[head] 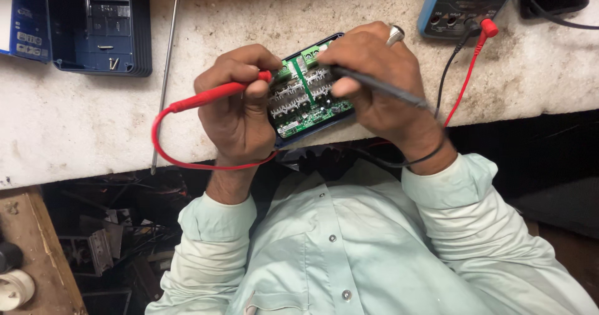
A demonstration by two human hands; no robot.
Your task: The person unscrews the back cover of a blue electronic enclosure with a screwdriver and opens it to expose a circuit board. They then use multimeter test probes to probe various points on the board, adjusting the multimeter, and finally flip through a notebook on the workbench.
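Here the left hand (240, 106) grips the red probe (212, 96) and the right hand (374, 71) grips the black probe (374, 85) on the green circuit board (306, 96); a slipped tip may bridge neighbouring contacts.

We see bright, even light from above on the pale worktop (93, 121), with soft shadows under both hands. Below the bench edge everything falls dim. Focus is sharp at centre; slight wide-angle bending shows at the edges.
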